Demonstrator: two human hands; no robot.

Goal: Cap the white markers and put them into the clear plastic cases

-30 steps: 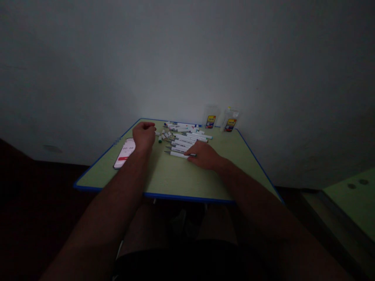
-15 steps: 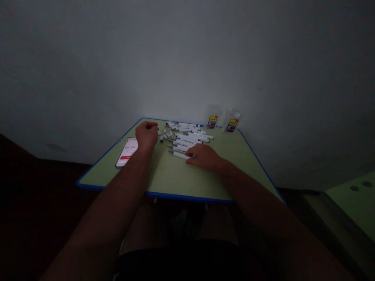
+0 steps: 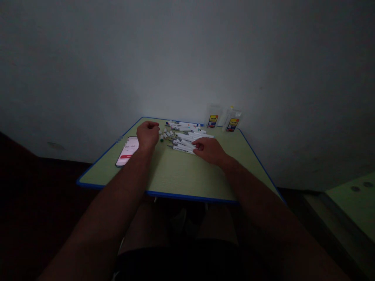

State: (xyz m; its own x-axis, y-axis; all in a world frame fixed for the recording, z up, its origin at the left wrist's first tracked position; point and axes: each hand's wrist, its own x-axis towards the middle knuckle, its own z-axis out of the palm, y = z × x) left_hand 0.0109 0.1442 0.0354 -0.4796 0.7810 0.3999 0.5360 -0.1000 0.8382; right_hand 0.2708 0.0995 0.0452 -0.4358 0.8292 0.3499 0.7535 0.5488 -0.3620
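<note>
Just right of the middle of the frame, the right hand (image 3: 208, 150) is at the right ends of the uncapped white markers (image 3: 185, 147), its thumb and fingertips bent toward each other around the nearest ones; whether it grips one or only touches them is too dim to tell. The left hand (image 3: 148, 134), left of centre, is curled with thumb and forefinger drawn close, beside a small cluster of loose caps (image 3: 166, 134), one of which has a dark green end; whether anything sits between those fingers cannot be made out. The two hands are apart, with caps and markers between them. The markers lie in a loose fan at the centre of the frame, grey tips pointing left, and some bear dark printing along the barrel, too small to read. Behind them, more white pens (image 3: 184, 127) with coloured ends lie along the far edge of the pale green, blue-rimmed desk (image 3: 187, 175). Right of centre stand two clear plastic cases, a left case (image 3: 213, 117) and a right case (image 3: 232, 120), each carrying a yellow label with a blue and red lower part; its lettering is not legible. At the left of the desk, partly behind the left forearm, lies a phone (image 3: 127, 152) with a lit pale screen, a row of grey digits in which zeros can be made out, and a red bar under them. A plain grey wall (image 3: 187, 58) fills the upper frame.
</note>
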